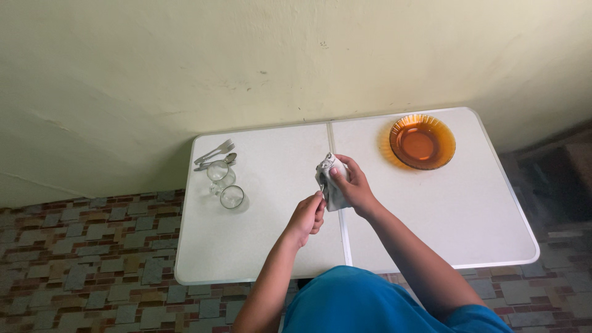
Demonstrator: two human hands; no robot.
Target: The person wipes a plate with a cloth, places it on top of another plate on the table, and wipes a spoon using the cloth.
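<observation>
Over the middle of a white folding table, my right hand grips a bunched grey cloth. The cloth is wrapped around something small that I cannot make out. My left hand is closed just below and left of the cloth, pinching what looks like a thin metal handle that runs up into it. Both hands hover slightly above the table's centre seam.
An amber glass plate sits at the table's far right. At the far left stand two clear glasses, with a fork and spoon behind them. The table stands against a pale wall. Patterned tile floor surrounds it.
</observation>
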